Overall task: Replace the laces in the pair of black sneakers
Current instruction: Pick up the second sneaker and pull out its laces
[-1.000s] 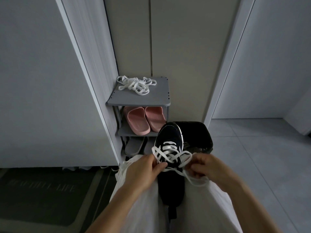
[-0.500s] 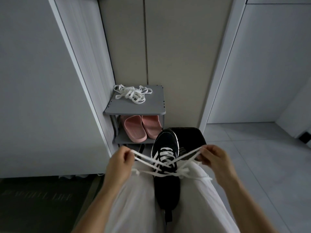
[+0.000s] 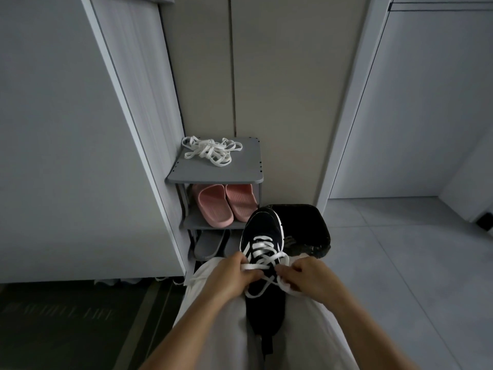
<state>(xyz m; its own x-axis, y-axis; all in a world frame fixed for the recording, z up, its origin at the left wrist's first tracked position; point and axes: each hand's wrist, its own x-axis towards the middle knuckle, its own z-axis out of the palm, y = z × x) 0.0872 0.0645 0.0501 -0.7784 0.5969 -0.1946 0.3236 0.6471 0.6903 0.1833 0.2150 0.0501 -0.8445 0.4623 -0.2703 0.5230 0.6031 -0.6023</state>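
A black sneaker (image 3: 262,231) with white stripes lies on my lap between my thighs, toe pointing away. A white lace (image 3: 262,249) is threaded through its eyelets. My left hand (image 3: 233,276) pinches one lace end at the shoe's left side. My right hand (image 3: 306,276) pinches the other end at the right side, where a loop hangs. A strand crosses loosely over the tongue between both hands. A loose bundle of white laces (image 3: 210,150) lies on top of the grey shoe rack (image 3: 248,172).
Pink slippers (image 3: 224,204) sit on the rack's middle shelf, grey slippers (image 3: 210,244) below. A black bin (image 3: 306,228) stands on the tiled floor beyond my knees. A dark doormat (image 3: 66,324) lies at lower left. Cabinet panels rise left and behind.
Half a second ago my hands were spread wide, pulling the lace ends taut. Now both hands are back close to the shoe's top eyelets with the lace slack.
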